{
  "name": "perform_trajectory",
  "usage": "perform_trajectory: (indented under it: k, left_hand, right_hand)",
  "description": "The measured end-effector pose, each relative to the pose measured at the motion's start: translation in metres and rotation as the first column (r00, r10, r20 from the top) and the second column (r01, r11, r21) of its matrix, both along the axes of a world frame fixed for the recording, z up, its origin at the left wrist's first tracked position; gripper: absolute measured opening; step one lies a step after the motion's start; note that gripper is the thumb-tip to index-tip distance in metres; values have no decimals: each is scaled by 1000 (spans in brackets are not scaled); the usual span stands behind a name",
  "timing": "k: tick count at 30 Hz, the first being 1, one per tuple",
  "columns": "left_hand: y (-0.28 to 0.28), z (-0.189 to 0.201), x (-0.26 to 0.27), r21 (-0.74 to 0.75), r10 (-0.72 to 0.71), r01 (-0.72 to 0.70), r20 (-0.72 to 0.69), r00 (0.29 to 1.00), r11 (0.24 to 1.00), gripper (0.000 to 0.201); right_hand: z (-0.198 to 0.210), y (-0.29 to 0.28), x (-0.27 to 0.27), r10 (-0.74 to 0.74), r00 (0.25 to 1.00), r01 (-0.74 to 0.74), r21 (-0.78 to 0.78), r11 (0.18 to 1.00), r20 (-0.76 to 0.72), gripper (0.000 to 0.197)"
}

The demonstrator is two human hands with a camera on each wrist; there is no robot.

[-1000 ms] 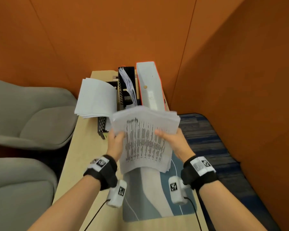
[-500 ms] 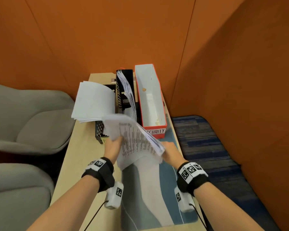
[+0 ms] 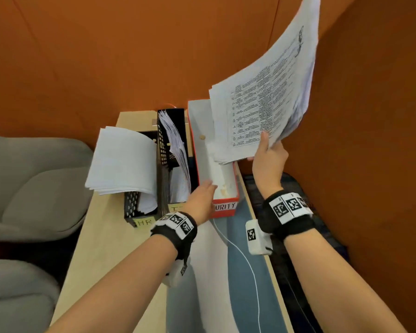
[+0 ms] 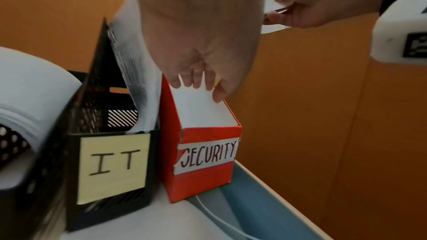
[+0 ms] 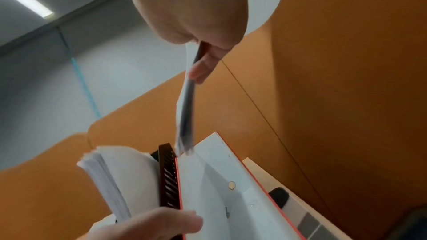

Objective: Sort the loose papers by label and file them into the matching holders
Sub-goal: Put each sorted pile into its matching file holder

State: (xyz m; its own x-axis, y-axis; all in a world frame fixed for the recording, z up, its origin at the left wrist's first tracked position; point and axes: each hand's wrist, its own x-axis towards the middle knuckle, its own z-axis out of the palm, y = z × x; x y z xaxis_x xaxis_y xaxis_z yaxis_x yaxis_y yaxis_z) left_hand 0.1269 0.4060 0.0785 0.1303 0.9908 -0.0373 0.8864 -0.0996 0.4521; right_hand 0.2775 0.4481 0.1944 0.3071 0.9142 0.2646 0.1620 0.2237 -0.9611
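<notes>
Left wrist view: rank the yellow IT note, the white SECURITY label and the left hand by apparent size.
1. left hand, enlarged by nearness to the camera
2. yellow IT note
3. white SECURITY label

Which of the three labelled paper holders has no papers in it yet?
The red cardboard holder labelled SECURITY, rightmost; its white inside is bare. The black mesh holders labelled IT and HR hold papers.

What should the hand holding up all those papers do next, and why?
Probably lower the paper stack into the red SECURITY holder. The right hand grips the stack just above that holder's open top, and the left hand touches its rim, seemingly steadying it.
</notes>
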Motion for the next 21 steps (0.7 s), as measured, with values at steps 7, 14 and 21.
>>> perform_trajectory:
  k: [7,14,21]
  left_hand:
    - [6,-40,-1,-85,-73,42,-404,912,996,23]
    - [-20,-48,-5,-19,-186,205,-508,841,979,16]
    - [-31,-47,-8,2,-230,259,-453,861,966,25]
  right_hand:
    - [-42,22,-18,85,963,-83,-20,996,257,15]
    - [-72,21,-40,136,903,-85,-140,986,408,20]
    - [-131,12,-60,494,789,-119,-698,706,366,30]
